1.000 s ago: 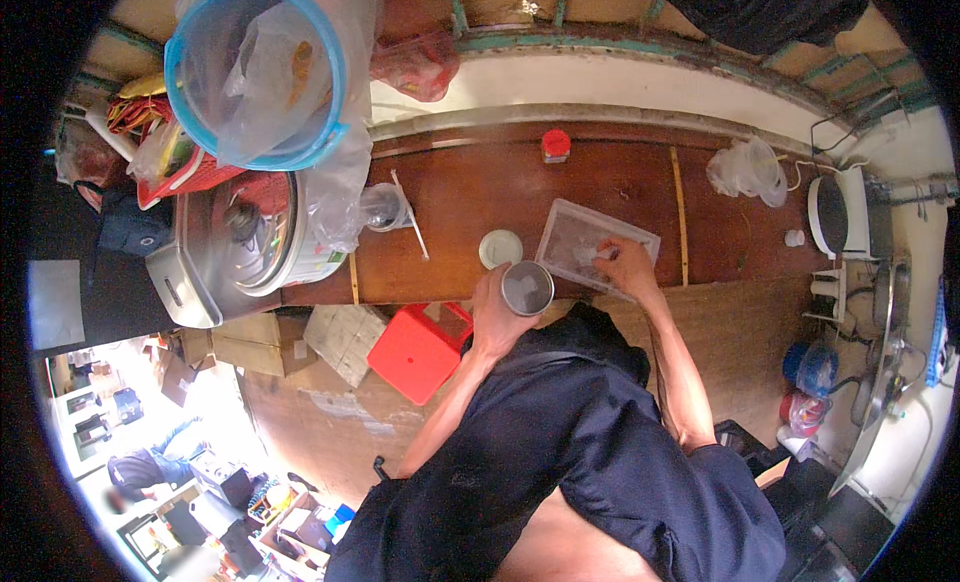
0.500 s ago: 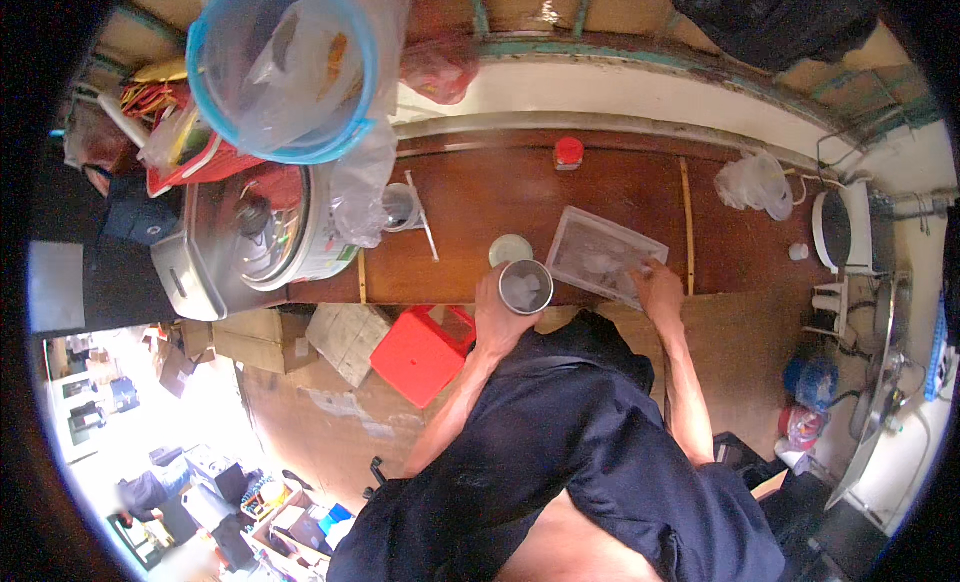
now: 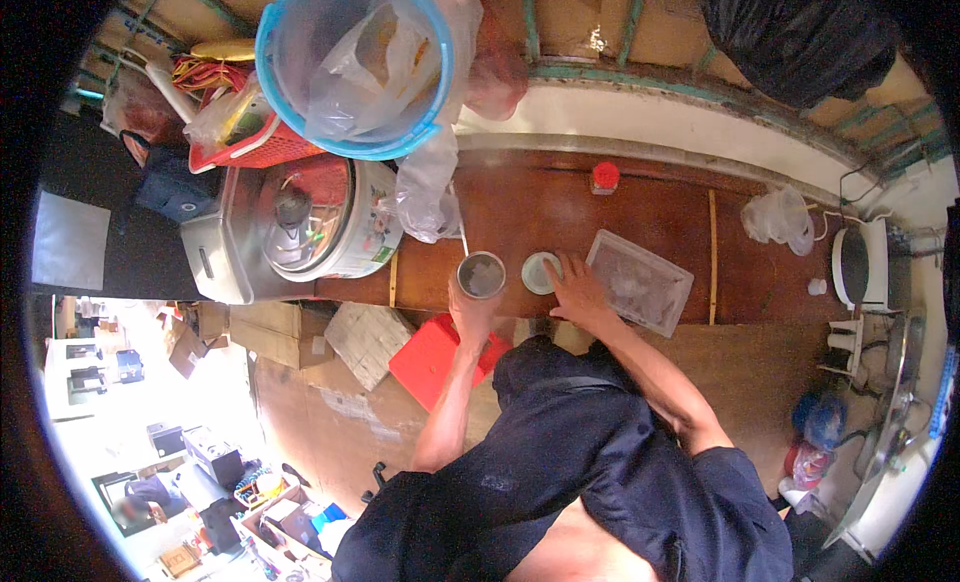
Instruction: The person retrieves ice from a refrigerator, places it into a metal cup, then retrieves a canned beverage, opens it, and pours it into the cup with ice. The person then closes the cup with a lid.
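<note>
My left hand [image 3: 472,314] is wrapped round a metal cup [image 3: 481,292], held upright near the table's front edge; something pale lies inside it. To its right, a round pale lid [image 3: 538,273] rests flat on the brown table. My right hand [image 3: 580,297] reaches in over the table with its fingers apart, the fingertips at the lid's right edge. Beyond that hand, a clear rectangular plastic tray [image 3: 655,307] sits at a slant, with whitish translucent bits in it that I cannot make out clearly.
A red-capped jar [image 3: 604,178] stands at the back of the table. On the left are a large white bucket [image 3: 375,222], a metal bin [image 3: 205,257] and a hanging blue-rimmed basket [image 3: 440,112]. A red plastic stool [image 3: 430,357] stands below the table edge. A plastic bag [image 3: 775,220] lies at the right.
My right hand has left the clear tray and moved left to the lid, its fingers spreading. My left hand has carried the cup left, away from the lid. The whole view has shifted.
</note>
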A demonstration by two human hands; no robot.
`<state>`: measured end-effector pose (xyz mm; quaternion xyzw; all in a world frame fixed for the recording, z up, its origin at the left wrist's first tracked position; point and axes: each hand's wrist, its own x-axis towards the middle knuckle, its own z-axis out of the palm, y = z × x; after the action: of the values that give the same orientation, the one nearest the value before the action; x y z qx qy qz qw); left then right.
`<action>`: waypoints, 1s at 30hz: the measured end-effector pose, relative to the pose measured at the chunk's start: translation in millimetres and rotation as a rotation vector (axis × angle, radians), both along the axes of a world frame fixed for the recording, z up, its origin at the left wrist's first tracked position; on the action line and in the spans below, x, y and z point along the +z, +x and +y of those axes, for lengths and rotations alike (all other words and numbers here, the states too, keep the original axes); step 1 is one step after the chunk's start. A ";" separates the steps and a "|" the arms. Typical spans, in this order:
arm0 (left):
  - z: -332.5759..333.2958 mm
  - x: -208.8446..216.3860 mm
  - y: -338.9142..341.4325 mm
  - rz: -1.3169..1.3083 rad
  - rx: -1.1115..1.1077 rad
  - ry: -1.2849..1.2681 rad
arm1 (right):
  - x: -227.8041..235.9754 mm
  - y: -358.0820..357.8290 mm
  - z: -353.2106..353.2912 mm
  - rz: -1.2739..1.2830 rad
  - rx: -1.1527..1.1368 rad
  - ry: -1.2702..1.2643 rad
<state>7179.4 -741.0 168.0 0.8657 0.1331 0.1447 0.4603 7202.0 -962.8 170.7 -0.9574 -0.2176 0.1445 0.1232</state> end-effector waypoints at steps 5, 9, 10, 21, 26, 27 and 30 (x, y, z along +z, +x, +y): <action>-10.3 16.2 -6.0 0.013 0.034 -0.059 | -32.1 24.9 25.6 -0.112 0.083 -0.047; -15.4 7.7 -7.8 0.092 0.017 -0.112 | -86.0 31.9 34.4 0.053 0.030 -0.065; -13.4 7.1 -10.1 0.106 0.014 -0.121 | -65.3 30.9 35.1 0.085 -0.007 -0.060; -17.9 6.0 -11.5 0.047 -0.073 -0.079 | -46.2 29.8 22.0 0.016 -0.061 -0.046; -5.3 -10.4 -18.7 0.073 -0.108 -0.233 | -44.7 10.5 15.7 -0.011 -0.158 0.124; -1.6 -19.4 -20.6 0.103 -0.104 -0.214 | -34.7 4.5 6.6 -0.043 -0.201 0.171; 11.1 -52.6 -27.5 0.145 -0.126 -0.177 | -12.4 -14.7 -22.5 -0.135 -0.409 0.258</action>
<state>7151.9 -729.9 115.4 0.8364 0.1237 0.0403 0.5324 7187.3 -985.3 158.3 -0.9654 -0.0439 0.0232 0.2561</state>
